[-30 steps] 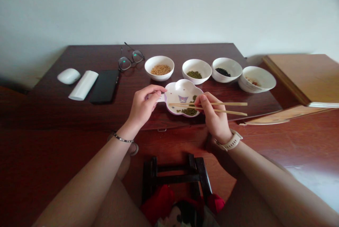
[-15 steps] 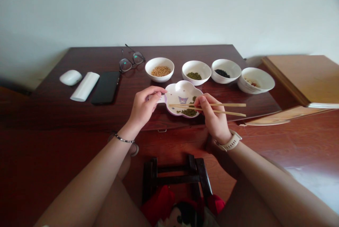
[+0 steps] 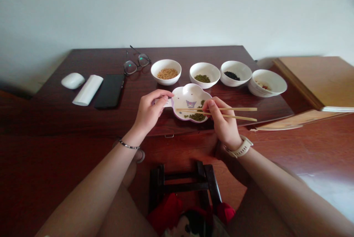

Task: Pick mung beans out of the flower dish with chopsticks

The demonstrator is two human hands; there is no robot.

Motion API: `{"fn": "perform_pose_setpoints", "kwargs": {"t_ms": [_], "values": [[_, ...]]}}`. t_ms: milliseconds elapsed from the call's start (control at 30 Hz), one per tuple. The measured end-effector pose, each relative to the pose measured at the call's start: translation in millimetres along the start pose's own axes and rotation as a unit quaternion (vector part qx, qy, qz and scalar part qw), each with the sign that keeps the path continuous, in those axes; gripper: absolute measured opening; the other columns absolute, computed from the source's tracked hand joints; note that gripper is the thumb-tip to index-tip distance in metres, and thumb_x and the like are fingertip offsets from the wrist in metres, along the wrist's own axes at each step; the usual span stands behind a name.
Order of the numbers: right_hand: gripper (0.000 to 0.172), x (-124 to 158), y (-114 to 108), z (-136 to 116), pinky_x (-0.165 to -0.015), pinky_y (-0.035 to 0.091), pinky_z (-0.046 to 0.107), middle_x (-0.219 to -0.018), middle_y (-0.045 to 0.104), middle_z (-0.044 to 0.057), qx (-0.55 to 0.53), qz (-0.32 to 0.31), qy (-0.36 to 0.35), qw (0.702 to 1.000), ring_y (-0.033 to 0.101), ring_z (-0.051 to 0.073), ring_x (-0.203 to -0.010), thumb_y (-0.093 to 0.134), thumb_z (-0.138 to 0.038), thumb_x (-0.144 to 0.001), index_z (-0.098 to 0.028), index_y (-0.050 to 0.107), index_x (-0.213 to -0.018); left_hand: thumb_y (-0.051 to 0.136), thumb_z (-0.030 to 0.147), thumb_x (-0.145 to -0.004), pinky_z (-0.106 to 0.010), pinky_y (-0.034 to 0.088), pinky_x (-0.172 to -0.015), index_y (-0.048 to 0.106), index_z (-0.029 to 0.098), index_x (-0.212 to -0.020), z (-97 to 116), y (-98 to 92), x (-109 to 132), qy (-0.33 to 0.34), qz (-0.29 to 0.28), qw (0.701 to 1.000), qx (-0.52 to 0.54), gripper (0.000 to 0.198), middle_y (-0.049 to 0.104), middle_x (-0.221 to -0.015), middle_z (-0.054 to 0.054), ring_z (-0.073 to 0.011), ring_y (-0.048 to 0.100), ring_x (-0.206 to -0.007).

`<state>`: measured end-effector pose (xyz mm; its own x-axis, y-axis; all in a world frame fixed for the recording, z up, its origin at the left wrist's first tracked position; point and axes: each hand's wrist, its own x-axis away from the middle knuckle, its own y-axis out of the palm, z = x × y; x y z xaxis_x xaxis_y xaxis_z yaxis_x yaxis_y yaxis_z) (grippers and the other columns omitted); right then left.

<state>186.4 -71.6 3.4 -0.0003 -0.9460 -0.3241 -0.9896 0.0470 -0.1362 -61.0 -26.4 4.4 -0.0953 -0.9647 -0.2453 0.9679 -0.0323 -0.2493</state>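
Note:
My left hand (image 3: 150,108) is closed on the short handle of a white, flower-shaped dish (image 3: 181,95) with a purple rim and a cartoon face printed inside. Small green beans (image 3: 197,117) lie in the dish along its near right side. In my right hand (image 3: 221,119) is a pair of wooden chopsticks (image 3: 239,109), their tips pointing left over the dish. No bean shows between the tips. Behind the dish stand white bowls: one with yellowish beans (image 3: 167,73), one with green beans (image 3: 202,78), one with black beans (image 3: 231,76), and one with pale and reddish pieces (image 3: 263,85).
On the left of the dark table (image 3: 96,58) lie a white rounded case (image 3: 72,81), a long white case (image 3: 88,90), a black phone (image 3: 110,91) and eyeglasses (image 3: 137,63). A wooden box-like piece (image 3: 315,80) stands at the right. Below is a dark stool (image 3: 182,185).
Almost nothing differs. The view has shifted very slightly; both hands, the dish and the chopsticks keep their places.

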Motion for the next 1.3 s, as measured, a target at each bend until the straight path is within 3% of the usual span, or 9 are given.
{"fn": "perform_pose_setpoints", "kwargs": {"t_ms": [1300], "values": [[0.043, 3.6, -3.9, -2.8, -0.065, 0.044, 0.031, -0.076, 0.060, 0.002, 0.010, -0.008, 0.004, 1.000, 0.052, 0.017, -0.070, 0.057, -0.054, -0.110, -0.023, 0.065, -0.082, 0.065, 0.029, -0.098, -0.025, 0.031, -0.044, 0.083, 0.019, -0.105, 1.9, 0.6, 1.3, 0.008, -0.008, 1.000, -0.021, 0.021, 0.061, -0.064, 0.001, -0.0104, 0.047, -0.048]]}}
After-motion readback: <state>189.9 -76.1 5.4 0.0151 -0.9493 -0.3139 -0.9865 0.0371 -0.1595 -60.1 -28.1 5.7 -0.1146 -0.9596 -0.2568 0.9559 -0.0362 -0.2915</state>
